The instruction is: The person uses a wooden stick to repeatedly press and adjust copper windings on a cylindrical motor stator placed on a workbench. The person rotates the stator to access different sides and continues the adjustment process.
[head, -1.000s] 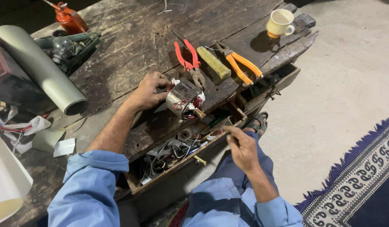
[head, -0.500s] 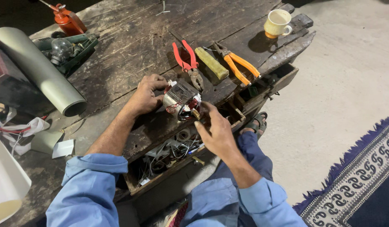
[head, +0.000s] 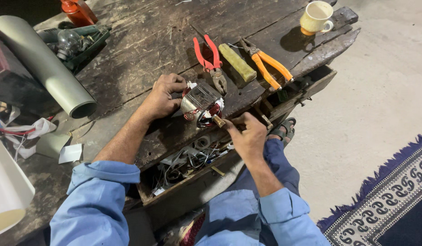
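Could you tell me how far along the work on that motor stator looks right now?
Tools are laid out: red pliers, orange pliers and the drawer open. In hand: the left hand steadies the stator on the bench while the right hand puts a wooden-handled tool to its copper windings. The windings are in place; what remains cannot be told.
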